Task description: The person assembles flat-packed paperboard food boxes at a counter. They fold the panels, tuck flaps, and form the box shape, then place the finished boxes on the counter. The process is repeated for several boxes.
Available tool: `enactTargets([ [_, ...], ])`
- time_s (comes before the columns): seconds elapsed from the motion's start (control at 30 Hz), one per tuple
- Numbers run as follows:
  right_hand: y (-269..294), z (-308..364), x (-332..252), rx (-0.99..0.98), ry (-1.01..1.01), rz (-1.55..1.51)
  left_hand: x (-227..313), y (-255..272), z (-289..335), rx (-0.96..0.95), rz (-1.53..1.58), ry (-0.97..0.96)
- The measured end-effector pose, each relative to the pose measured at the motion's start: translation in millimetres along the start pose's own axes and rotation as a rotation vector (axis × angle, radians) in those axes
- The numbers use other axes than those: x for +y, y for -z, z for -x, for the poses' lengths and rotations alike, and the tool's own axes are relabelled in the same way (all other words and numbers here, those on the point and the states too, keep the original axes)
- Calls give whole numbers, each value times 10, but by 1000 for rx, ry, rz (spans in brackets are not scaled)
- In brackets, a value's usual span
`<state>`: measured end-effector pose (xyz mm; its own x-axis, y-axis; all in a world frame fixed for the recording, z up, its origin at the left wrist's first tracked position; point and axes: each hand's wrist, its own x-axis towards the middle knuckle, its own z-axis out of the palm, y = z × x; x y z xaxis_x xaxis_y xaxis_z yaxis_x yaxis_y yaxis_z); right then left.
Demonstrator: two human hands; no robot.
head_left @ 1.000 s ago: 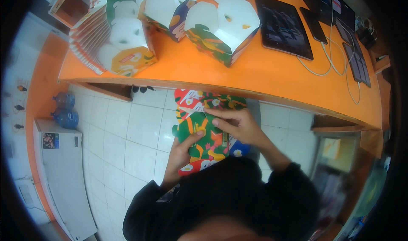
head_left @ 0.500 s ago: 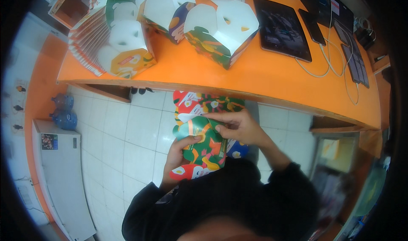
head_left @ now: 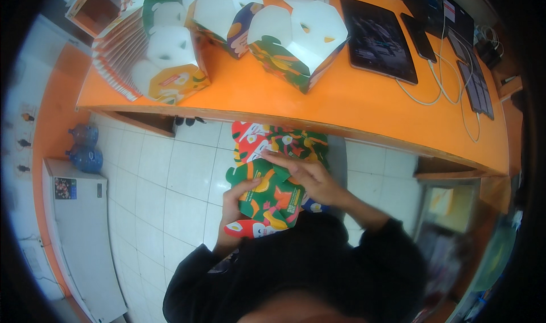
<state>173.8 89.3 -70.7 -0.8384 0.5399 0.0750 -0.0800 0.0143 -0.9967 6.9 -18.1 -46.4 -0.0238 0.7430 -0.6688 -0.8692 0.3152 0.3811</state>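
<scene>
Over my lap, a green printed cardboard food carton is in my left hand, whose thumb lies across its face while the other fingers are hidden underneath. My right hand rests flat on the carton's upper right edge, fingers stretched out together toward the left. Under its palm, a small green flap is partly covered. More flat printed cartons, a red one and a green one, lie beneath and beyond the one I hold. A red-and-white edge sticks out below it.
Beyond my hands runs an orange counter. On it stand opened cartons, one green, one yellow, beside a fanned stack of flat cartons. A tablet, phones and charging cables lie right. Water bottles stand at left.
My right hand has gone from a bent-finger grip at the carton's upper edge to lying flat across it. The carton has tilted slightly, and its green flap has folded.
</scene>
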Motion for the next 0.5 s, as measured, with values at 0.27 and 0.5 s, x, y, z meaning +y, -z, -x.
enactTargets([
  [0.27, 29, -10, 7, -64, 18, -262, 31, -22, 33, -163, -52, -109],
  [0.5, 89, 24, -5, -115, -143, -100, 23, 21, 9, -369, -221, -157],
])
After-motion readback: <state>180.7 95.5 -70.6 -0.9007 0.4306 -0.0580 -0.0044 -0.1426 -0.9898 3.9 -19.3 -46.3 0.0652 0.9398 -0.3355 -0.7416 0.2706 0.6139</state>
